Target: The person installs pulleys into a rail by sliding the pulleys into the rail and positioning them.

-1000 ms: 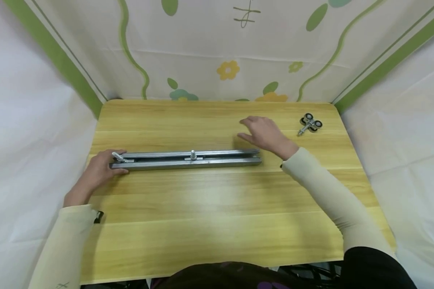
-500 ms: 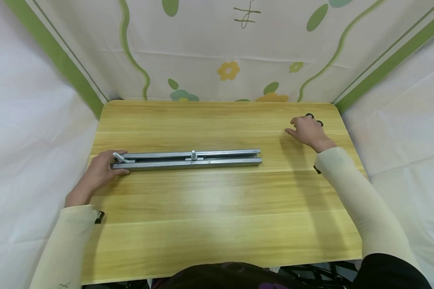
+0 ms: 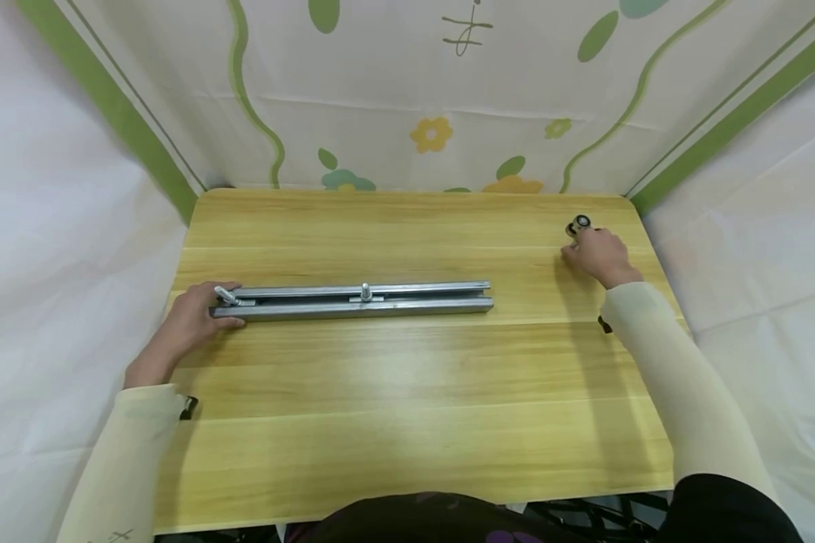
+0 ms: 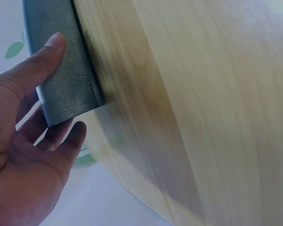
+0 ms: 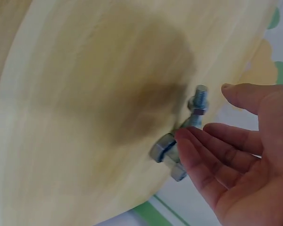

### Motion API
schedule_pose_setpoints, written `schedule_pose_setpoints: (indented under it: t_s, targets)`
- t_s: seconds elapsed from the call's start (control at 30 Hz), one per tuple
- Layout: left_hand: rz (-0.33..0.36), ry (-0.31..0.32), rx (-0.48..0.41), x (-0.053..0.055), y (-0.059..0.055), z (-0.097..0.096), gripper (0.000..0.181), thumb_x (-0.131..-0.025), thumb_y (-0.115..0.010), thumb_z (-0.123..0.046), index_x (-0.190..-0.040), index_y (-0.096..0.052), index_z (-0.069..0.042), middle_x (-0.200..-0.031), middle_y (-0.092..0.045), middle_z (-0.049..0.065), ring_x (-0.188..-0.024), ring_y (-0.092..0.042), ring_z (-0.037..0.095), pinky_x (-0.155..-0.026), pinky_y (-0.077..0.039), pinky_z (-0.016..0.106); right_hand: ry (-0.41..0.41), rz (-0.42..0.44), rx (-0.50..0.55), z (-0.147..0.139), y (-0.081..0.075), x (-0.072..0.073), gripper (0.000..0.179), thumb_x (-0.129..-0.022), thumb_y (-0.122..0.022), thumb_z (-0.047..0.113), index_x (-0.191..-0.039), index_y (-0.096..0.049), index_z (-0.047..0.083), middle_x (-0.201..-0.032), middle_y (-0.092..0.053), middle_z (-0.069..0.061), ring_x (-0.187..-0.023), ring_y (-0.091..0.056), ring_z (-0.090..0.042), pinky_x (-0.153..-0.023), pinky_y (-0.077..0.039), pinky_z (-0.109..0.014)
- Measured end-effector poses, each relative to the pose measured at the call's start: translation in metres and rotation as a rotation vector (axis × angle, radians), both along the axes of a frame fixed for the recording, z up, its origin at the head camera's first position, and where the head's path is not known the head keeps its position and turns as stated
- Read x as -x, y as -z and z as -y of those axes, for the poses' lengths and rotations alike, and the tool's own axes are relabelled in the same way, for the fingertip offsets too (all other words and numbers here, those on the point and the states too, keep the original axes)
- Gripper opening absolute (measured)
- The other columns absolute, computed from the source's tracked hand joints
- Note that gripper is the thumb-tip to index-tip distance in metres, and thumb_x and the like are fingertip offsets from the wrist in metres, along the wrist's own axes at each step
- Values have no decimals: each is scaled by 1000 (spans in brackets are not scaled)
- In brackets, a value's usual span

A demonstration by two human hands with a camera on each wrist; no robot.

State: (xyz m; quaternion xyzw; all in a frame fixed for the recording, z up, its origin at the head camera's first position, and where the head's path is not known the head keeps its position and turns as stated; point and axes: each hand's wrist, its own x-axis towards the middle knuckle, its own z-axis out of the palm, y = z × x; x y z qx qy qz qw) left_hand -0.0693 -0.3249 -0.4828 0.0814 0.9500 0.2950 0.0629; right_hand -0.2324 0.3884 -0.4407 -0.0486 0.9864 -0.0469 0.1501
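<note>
A grey metal channel rail (image 3: 421, 303) lies across the table with its slot upward. One threaded bolt (image 3: 226, 295) leans in the slot at the left end, and a second bolt (image 3: 366, 292) stands near the middle. My left hand (image 3: 187, 315) grips the rail's left end, with the thumb (image 4: 55, 49) on its near side and other fingers behind and below. At the far right, my right hand (image 3: 601, 255) reaches over a small wheeled trolley (image 3: 577, 225). In the right wrist view its fingers are against the trolley's wheels, while the thumb (image 5: 245, 96) stays apart from the threaded stem (image 5: 199, 100).
The wooden table (image 3: 394, 422) has rounded back corners. A white curtain with green leaves and flowers (image 3: 431, 134) hangs behind its back edge, and white sheets (image 3: 781, 249) hang at both sides.
My right hand has moved right from above the rail's right end to the trolley, covering part of it. The left hand and the rail have stayed in place.
</note>
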Motion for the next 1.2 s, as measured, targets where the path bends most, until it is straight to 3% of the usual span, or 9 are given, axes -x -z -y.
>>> schedule_pose_setpoints:
  t_s: [0.2, 0.33, 0.9, 1.2]
  targets:
    - [-1, -1, 2, 1, 0, -2, 68, -81, -93, -10, -139, -61, 8, -132, -60, 42, -123, -54, 62, -102, -42, 74, 74, -36, -15, -2, 8, -1, 48, -108, -55, 40, -75, -60, 5, -91, -67, -30, -68, -62, -38, -51, -47, -45]
    - [-7, 0, -2, 1, 0, -2, 67, -81, -92, -10, -139, -61, 8, -133, -59, 42, -123, -53, 62, -103, -41, 74, 122, -49, -21, -1, 14, 0, 55, -108, -52, 44, -66, -54, 8, -83, -65, -27, -63, -59, -35, -50, -45, -43]
    - [-35, 7, -12, -2, 3, -3, 66, -80, -92, -5, -138, -63, 7, -130, -62, 40, -122, -57, 59, -102, -43, 71, 247, -49, -71, -1, 29, 7, 63, -106, -46, 56, -75, -58, 3, -73, -58, -20, -64, -55, -34, -58, -45, -46]
    - [-34, 4, -10, -2, 3, -4, 67, -80, -92, -6, -138, -62, 8, -129, -62, 40, -122, -57, 58, -102, -43, 71, 302, -69, -61, 2, 33, 10, 55, -104, -45, 47, -77, -58, 1, -79, -60, -25, -67, -55, -37, -55, -41, -43]
